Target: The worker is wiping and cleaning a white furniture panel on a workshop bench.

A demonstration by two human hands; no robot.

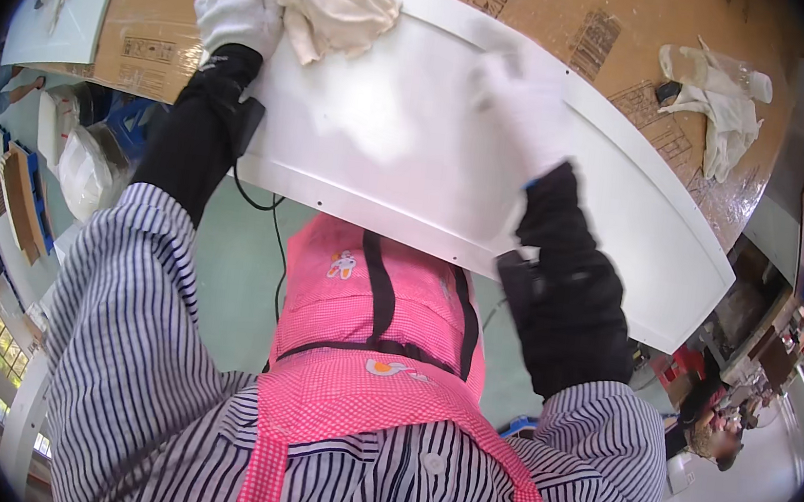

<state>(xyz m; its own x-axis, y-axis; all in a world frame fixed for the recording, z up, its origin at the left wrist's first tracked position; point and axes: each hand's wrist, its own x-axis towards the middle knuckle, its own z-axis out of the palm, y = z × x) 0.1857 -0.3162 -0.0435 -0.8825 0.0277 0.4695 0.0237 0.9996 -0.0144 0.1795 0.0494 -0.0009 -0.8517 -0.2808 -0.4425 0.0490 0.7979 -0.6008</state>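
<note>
A long white panel point(402, 153) with a raised rim and small holes along its edges lies across the table in front of me. At its far left end is my left hand point(240, 4), in a white glove, with its fingers closed on a crumpled beige cloth point(339, 11) that rests on the panel. My right hand point(515, 106), also gloved in white, is over the middle right of the panel. Motion smears its fingers, so their pose and any contact with the surface are unclear.
Brown cardboard point(626, 79) with printed marks covers the table beneath the panel. Off to the right lie pale gloves point(720, 113) and clear plastic. Another white panel point(70, 5) is at the far left. A black cable point(281, 238) hangs below the near edge. A person point(715, 441) is at lower right.
</note>
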